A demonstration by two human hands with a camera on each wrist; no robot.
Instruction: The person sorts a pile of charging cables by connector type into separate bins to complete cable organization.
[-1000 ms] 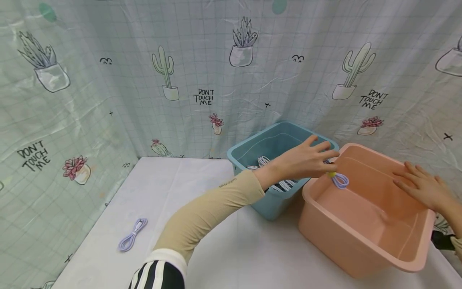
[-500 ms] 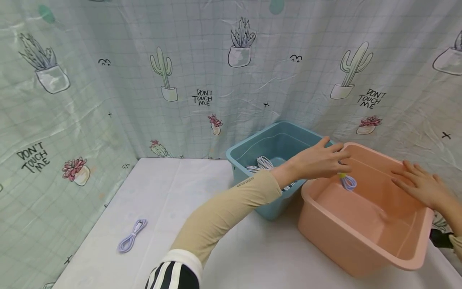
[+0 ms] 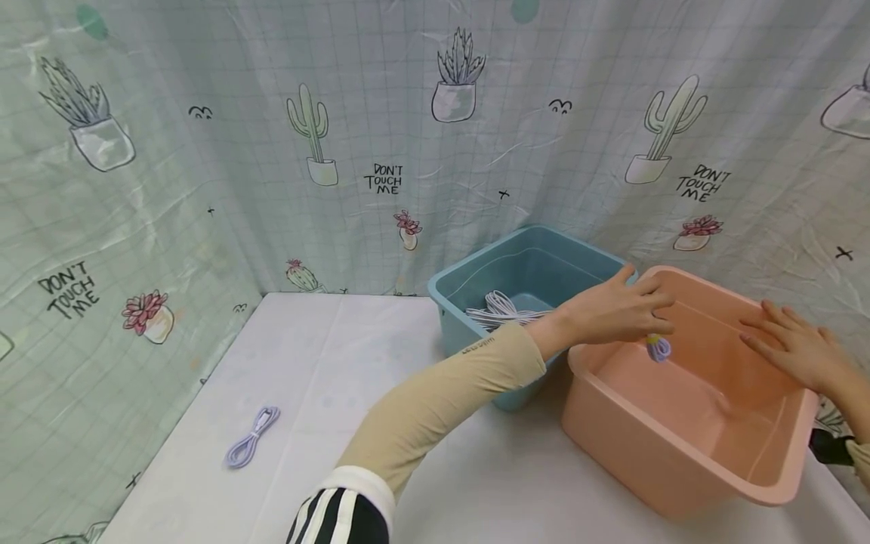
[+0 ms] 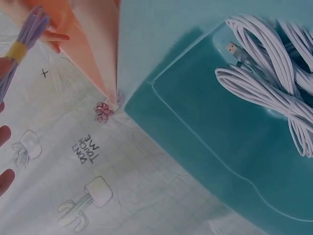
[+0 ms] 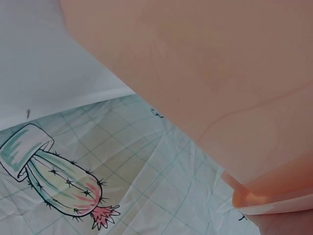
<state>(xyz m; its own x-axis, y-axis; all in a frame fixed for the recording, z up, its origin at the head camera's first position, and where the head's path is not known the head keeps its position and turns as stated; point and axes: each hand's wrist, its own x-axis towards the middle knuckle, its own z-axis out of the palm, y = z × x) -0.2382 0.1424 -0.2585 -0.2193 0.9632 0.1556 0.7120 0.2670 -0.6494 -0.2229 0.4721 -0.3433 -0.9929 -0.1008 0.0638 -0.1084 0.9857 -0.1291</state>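
My left hand (image 3: 615, 311) pinches a coiled lavender charging cable (image 3: 658, 348) with a yellow band round it. Hand and cable hang over the left side of the peach bin (image 3: 646, 434). In the left wrist view the cable (image 4: 33, 27) shows at the upper left, the yellow band beside the fingertips. My right hand (image 3: 798, 351) lies over the far right rim of the peach bin, its fingers extended along the inner wall. The right wrist view shows mostly the bin's wall (image 5: 210, 63). No cable is visible on the part of the bin's floor that shows.
Behind my left forearm stands a blue bin (image 3: 462, 283) holding several bundled white cables (image 3: 501, 306). Another lavender cable (image 3: 253, 437), tied in a coil, lies on the left of the white table (image 3: 306, 363). A cactus-print curtain (image 3: 353, 113) hangs behind and at the sides.
My left hand has moved right with the lavender cable, from the blue bin's edge to above the peach bin. My right hand has stayed on the rim.
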